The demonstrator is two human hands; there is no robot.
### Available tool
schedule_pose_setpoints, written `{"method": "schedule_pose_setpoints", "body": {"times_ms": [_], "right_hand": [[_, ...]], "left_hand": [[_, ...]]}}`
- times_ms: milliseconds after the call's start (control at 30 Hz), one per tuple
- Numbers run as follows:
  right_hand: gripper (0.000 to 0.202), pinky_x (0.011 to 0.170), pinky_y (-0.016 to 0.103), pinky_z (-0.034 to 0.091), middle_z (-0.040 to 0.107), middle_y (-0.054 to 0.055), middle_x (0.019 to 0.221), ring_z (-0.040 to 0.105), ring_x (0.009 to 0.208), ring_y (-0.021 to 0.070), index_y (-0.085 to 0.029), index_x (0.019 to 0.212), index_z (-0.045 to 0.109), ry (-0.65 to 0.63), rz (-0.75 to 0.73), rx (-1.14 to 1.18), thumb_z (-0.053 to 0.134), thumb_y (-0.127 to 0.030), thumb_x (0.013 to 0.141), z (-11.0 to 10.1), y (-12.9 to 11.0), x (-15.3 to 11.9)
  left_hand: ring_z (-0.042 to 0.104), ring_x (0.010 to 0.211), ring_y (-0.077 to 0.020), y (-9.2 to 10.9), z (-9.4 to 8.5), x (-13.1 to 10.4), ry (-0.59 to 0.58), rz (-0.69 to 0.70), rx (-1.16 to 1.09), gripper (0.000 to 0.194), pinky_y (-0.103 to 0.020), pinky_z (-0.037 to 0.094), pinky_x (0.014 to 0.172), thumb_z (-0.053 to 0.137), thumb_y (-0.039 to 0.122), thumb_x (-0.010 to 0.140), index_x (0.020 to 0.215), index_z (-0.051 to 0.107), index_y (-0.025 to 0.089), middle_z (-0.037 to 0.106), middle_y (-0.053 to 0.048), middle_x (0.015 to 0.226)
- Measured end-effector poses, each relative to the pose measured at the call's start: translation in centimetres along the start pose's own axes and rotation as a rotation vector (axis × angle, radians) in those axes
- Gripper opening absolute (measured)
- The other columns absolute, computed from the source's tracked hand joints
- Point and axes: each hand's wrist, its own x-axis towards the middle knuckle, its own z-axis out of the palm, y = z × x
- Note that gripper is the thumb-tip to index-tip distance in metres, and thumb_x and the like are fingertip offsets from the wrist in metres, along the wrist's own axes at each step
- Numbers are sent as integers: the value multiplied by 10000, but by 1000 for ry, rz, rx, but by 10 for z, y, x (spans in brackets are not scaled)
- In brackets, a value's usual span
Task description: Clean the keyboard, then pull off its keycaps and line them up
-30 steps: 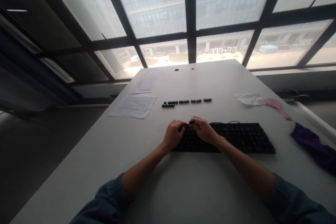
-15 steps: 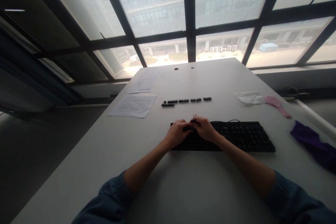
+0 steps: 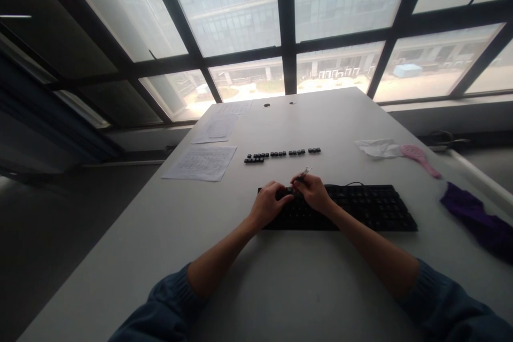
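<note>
On the white table point(image 3: 312, 278), in front of the person, lies a black keyboard point(image 3: 366, 208), its long side facing the body and its cable point(image 3: 355, 184) looping out behind the far edge. The left hand point(image 3: 265, 204) rests bent over the keyboard's left end, thumb and fingers curled in; whether it pinches a key or merely steadies the board I cannot tell. Close beside it, the right hand point(image 3: 316, 195) grasps a small tool point(image 3: 306, 171) between thumb and fingers, its thin, bright ends sticking up past the knuckles (it may be a wire puller, though shade and small size leave that unsure). The keyboard should prove stiff and fairly light, apt to slide if pushed sideways; its end or its long edges look the best places to hold. Beyond it, loose black keycaps lie in a long row point(image 3: 278, 154), split into small groups, with a short row point(image 3: 254, 160) just in front of its left end. Such caps are probably hard, light and smooth, easily flicked away, and best taken by opposite sides with the fingertips. As for containers, I make out none holding these pieces; the caps sit directly on the tabletop.
</note>
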Motion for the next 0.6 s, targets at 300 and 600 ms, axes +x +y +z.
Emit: {"method": "schedule_pose_setpoints", "body": {"times_ms": [300,600], "right_hand": [[209,604,269,484,662,26,687,606,621,156,-166,823,673,-4,-30,-82,609,-353,890,2,-7,-1],[291,535,261,451,637,17,609,574,545,151,-174,755,632,81,46,-56,599,-426,897,2,-7,3]], "left_hand": [[648,877,-178,-2,2,1,32,95,-105,395,-321,513,828,748,151,792,1143,602,257,709,7,929],[579,1054,-224,2,4,-2,37,289,8,162,-390,477,946,650,154,881,1018,660,240,649,-55,1095]]}}
